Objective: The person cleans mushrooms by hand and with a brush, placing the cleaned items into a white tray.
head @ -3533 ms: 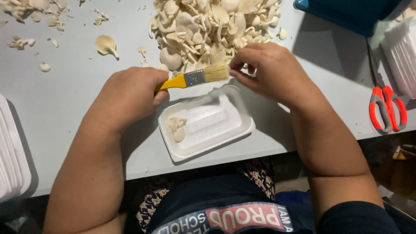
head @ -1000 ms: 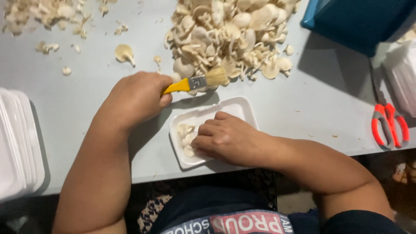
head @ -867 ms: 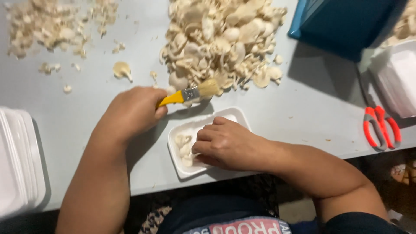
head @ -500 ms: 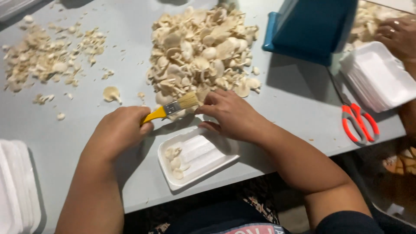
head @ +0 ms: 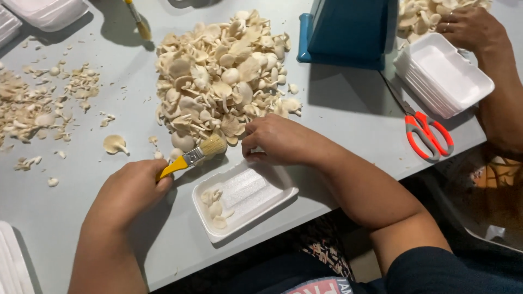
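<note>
1. The left hand (head: 128, 193) closes over the yellow brush handle (head: 173, 167), hiding most of it.
2. The right hand (head: 280, 140) covers whatever its fingertips touch at the mushroom pile (head: 220, 81).
3. Tray stacks (head: 13, 267) at lower left are cut off by the frame.
4. A co-worker's hand (head: 468, 27) shows only in part, at upper right.

Two brushes (head: 190, 158) (head: 136, 19), one scissors (head: 427, 133), one blue box (head: 348, 30), perhaps three mushrooms (head: 215, 207) in the tray (head: 261, 196).
</note>
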